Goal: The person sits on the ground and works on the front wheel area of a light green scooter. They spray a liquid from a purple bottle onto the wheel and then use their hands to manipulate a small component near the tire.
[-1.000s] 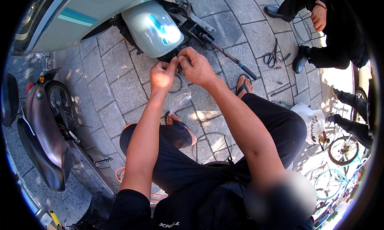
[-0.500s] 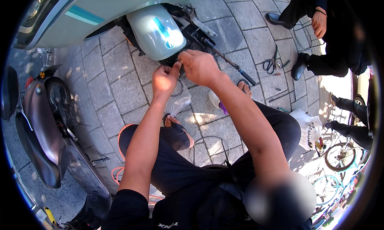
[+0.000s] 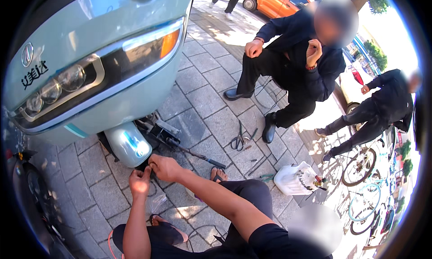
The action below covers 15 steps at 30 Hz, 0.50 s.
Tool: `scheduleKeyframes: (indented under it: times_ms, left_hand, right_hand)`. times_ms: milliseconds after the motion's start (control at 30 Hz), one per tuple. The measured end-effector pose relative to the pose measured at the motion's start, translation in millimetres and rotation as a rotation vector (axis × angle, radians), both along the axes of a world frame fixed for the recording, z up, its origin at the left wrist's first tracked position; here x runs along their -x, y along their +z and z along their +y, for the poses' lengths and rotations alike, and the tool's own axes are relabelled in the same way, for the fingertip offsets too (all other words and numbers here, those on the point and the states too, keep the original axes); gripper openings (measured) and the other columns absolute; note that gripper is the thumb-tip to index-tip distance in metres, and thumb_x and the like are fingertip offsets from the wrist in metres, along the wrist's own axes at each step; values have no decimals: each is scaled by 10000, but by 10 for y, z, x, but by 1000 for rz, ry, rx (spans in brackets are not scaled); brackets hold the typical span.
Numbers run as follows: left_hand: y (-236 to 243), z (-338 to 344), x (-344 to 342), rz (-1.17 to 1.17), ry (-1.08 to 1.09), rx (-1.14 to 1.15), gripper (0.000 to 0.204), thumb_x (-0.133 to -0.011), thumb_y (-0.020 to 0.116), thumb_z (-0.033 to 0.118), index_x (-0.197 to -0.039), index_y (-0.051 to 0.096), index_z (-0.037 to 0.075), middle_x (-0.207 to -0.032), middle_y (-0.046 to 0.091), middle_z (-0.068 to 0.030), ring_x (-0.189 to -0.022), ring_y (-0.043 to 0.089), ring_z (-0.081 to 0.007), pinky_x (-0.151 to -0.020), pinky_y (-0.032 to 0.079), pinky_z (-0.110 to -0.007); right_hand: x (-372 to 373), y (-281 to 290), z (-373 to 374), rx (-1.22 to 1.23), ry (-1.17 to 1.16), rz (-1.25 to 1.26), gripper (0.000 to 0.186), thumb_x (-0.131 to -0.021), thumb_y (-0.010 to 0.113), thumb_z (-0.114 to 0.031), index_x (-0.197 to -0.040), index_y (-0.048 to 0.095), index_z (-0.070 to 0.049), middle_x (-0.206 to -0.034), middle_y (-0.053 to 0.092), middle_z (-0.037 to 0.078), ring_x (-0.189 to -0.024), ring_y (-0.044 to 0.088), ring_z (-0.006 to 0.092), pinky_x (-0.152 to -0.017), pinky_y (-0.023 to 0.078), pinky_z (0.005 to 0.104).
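Crouched low on the grey paving stones [image 3: 202,110], the person has both forearms stretched forward from the bottom of the view, meeting just under the pale green front mudguard [image 3: 128,144] of a light green electric vehicle [image 3: 90,56]. The left hand [image 3: 140,181] comes up almost straight, wrist a little bent, fingers curled in and pinched tight at the tips on something small and dark at the edge of the tyre [image 3: 143,165]; what exactly it pinches is too small to tell. The right hand [image 3: 165,167] reaches across from the right with the elbow bent and the forearm slanting up to the left, knuckles on top, fingers folded down so its grip also looks closed on that same dark spot, touching the left fingertips. The two hands sit knuckle to knuckle, right beside the mudguard's lower end. A long dark metal bar [image 3: 198,155] lies on the stones just to the right of the hands, running out from the wheel area. Further right a pair of pliers [image 3: 239,141] lies near the feet of a seated person in black [image 3: 292,65], and a white plastic jug [image 3: 297,179] rests on its side close to the person's knee. Bicycles [image 3: 360,169] stand off at the right edge.
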<state>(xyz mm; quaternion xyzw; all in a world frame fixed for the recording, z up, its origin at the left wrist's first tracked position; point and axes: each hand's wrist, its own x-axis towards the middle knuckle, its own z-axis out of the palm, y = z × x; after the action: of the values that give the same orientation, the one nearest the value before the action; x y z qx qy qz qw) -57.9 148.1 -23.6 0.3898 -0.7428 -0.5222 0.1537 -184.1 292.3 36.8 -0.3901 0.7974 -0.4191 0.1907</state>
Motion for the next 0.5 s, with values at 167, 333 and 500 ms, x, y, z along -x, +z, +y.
scheduleKeyframes:
  times_ms: [167, 333, 500]
  left_hand:
    - [469, 47, 20, -64, 97, -24, 537, -874, 938, 362, -1061, 592, -3, -996, 683, -102, -852, 605, -196, -782, 525, -361]
    - [130, -29, -46, 105, 29, 72, 679, -871, 928, 299, -1323, 595, -83, -1286, 692, -220, -1184, 652, -295, -1053, 495, -405]
    - [275, -24, -82, 188, -36, 9, 692, -884, 907, 236, -1403, 580, -84, -1368, 681, -240, -1246, 654, -307, -1095, 487, -404]
  right_hand:
    - [52, 35, -86, 45, 29, -18, 167, -999, 626, -186, -1122, 645, -76, -1062, 727, 207, -1010, 697, 466, -829, 551, 552]
    - [7, -97, -61, -1, 45, -14, 184, -1007, 614, -209, -1138, 664, -90, -1073, 732, 189, -1016, 703, 445, -835, 556, 540]
    - [-71, -26, -55, -2, 33, 31, 210, -1017, 614, -251, -1151, 677, -102, -1083, 741, 176, -1030, 713, 429, -846, 567, 523]
